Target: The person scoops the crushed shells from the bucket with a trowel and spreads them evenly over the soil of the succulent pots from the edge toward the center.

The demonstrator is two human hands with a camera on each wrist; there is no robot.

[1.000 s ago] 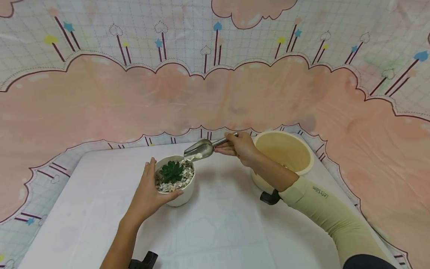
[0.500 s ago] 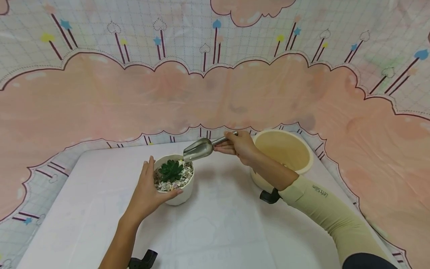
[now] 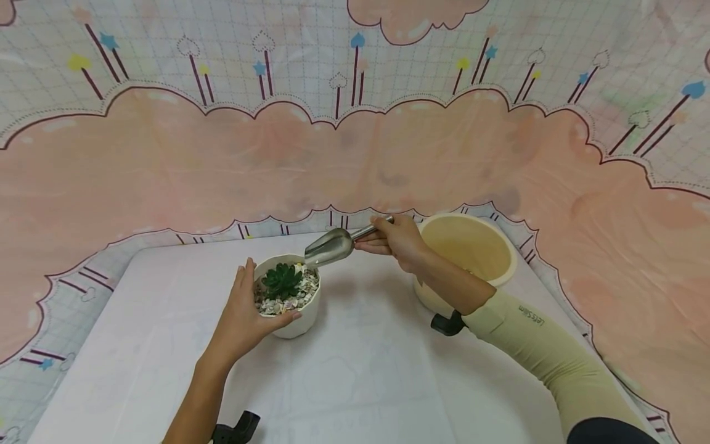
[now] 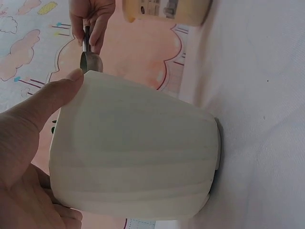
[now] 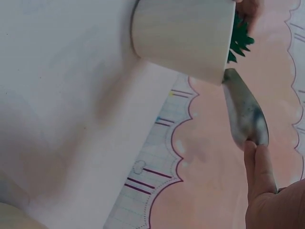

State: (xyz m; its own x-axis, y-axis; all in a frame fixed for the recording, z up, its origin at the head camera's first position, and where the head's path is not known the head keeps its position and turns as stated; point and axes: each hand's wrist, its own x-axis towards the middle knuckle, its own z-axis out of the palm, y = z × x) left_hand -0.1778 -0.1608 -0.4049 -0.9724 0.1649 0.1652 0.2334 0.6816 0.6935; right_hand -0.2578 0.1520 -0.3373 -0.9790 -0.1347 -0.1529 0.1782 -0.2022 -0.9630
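A small white flower pot (image 3: 299,322) stands upright on the table with a green succulent (image 3: 282,282) in it. Pale pebbles (image 3: 291,300) cover the soil around the plant. My left hand (image 3: 244,314) holds the pot from the left, thumb on the near rim and fingers round the far side, as the left wrist view shows too. My right hand (image 3: 396,242) grips the handle of a metal scoop (image 3: 330,248). The scoop tilts down to the left, its tip at the pot's right rim; no pebbles show in it.
A large cream bucket (image 3: 510,262) stands at the right behind my right forearm, partly hidden by it. White cloth covers the table (image 3: 355,370). A patterned pink curtain (image 3: 333,166) hangs behind the table's far edge.
White pebbles at the lip of the scoop have slid into the pot, and the scoop now looks bare. Both hands have stayed nearly where they were.
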